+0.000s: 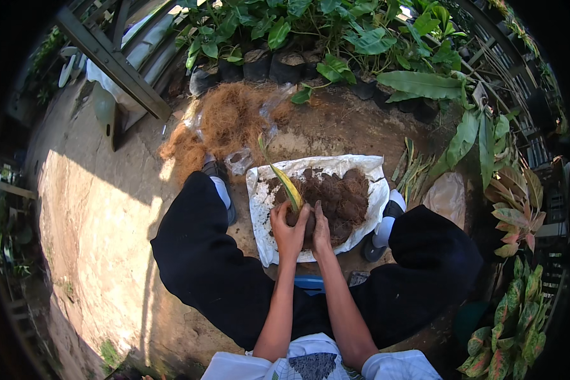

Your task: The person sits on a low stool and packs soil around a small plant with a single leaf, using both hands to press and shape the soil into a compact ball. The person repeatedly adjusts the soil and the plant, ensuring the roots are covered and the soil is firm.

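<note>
Both hands are over a white plastic sack (261, 240) spread on the ground between my feet. My left hand (287, 228) grips a dark ball of soil (308, 230) around the base of a snake plant leaf (289, 187), which is green with yellow margins and tilts up to the left. Against the ball's right side, my right hand (321, 228) is cupped with its fingers pointing away from me. Several brown soil-and-fiber balls (349, 202) lie clustered on the sack, just beyond and right of my hands. My fingers hide part of the held ball.
Loose coconut fiber (232, 116) is heaped beyond my left foot. Black plastic grow bags (285, 66) with leafy plants line the far side. Cut snake plant leaves (413, 173) and a plastic bag (446, 197) lie to the right. A metal post (114, 64) slants in at upper left.
</note>
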`<state>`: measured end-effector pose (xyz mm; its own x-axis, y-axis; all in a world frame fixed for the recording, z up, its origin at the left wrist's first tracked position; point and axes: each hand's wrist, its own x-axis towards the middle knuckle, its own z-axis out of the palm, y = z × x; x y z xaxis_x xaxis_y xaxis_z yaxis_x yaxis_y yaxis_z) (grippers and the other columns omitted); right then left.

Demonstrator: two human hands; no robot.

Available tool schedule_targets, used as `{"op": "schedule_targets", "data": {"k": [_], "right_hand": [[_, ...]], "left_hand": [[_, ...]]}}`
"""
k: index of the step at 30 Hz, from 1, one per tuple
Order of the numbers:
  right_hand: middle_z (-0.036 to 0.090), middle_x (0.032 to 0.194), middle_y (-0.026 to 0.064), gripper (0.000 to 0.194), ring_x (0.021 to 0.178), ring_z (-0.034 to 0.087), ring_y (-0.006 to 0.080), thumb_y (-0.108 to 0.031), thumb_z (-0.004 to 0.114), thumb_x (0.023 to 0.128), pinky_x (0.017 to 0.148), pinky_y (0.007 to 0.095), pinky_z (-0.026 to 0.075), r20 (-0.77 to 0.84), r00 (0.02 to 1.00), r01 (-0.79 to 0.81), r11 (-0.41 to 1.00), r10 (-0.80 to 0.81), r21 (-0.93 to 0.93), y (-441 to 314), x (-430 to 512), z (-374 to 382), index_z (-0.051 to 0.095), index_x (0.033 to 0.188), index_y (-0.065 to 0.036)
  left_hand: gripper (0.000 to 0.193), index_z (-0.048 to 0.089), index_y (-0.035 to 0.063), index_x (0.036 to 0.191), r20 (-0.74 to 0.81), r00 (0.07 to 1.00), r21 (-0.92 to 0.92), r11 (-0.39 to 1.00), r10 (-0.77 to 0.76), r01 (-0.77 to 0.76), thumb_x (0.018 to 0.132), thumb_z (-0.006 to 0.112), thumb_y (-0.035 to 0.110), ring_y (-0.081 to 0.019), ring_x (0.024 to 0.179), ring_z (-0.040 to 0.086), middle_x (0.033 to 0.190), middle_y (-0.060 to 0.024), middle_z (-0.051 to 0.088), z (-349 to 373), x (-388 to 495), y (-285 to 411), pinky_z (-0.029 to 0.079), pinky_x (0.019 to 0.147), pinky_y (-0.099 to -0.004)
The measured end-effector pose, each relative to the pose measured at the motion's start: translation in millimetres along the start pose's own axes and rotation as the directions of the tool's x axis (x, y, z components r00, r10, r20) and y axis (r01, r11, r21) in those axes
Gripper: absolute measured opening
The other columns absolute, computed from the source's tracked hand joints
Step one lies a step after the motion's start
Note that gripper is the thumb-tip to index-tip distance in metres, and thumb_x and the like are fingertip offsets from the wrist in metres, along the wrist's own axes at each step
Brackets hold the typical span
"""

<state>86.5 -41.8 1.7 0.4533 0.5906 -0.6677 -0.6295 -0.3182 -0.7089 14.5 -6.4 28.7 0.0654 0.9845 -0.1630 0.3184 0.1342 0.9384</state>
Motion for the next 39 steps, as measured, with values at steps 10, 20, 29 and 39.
{"op": "schedule_targets", "data": {"k": [10,20,29,39], "right_hand": [[0.056,0.122,0.0092,0.053,0.114,0.052,0.0179,-0.043,0.036,0.105,0.1,0.0334,0.042,0.169,0.981,0.091,0.994,-0.1,0.06,23,1,-5,0.049,0.131,0.001],[0.052,0.123,0.0098,0.062,0.115,0.049,0.0208,-0.063,0.034,0.1,0.106,0.0364,0.033,0.171,0.968,0.171,0.983,-0.181,0.072,4,-8,6,0.042,0.141,-0.017],[0.058,0.105,0.0022,0.039,0.093,0.058,0.0116,-0.032,0.058,0.097,0.078,0.0279,0.046,-0.047,0.973,0.203,0.94,-0.224,-0.276,-11,18,-15,0.049,0.132,-0.017],[0.071,0.091,0.0157,0.042,0.088,0.069,0.0348,-0.017,0.083,0.071,0.078,0.0443,0.053,-0.261,0.822,0.017,0.48,-0.505,-0.877,4,35,-65,0.064,0.107,-0.005]], "left_hand": [[0.035,0.067,-0.005,0.104,0.071,0.995,-0.114,0.991,0.075,-0.067,0.078,0.077,0.016,-0.0245,0.105,0.061,0.11,-0.0153,0.064,2,-6,-13,0.046,0.094,-0.0368],[0.036,0.064,-0.0039,0.097,0.03,0.999,-0.129,0.991,-0.016,0.02,0.072,0.078,0.018,-0.0198,0.079,0.067,0.083,-0.0129,0.069,-2,-7,-2,0.052,0.075,-0.0347],[0.027,0.059,0.0017,0.111,-0.1,0.892,-0.738,0.634,-0.44,0.23,0.087,0.068,0.007,-0.0151,0.091,0.06,0.102,-0.0063,0.062,-17,13,0,0.049,0.082,-0.0309],[0.028,0.054,0.009,0.116,0.279,0.855,-0.779,0.418,-0.437,0.468,0.096,0.062,0.027,-0.0211,0.105,0.059,0.111,-0.0058,0.059,-29,19,-2,0.049,0.09,-0.0373]]}}
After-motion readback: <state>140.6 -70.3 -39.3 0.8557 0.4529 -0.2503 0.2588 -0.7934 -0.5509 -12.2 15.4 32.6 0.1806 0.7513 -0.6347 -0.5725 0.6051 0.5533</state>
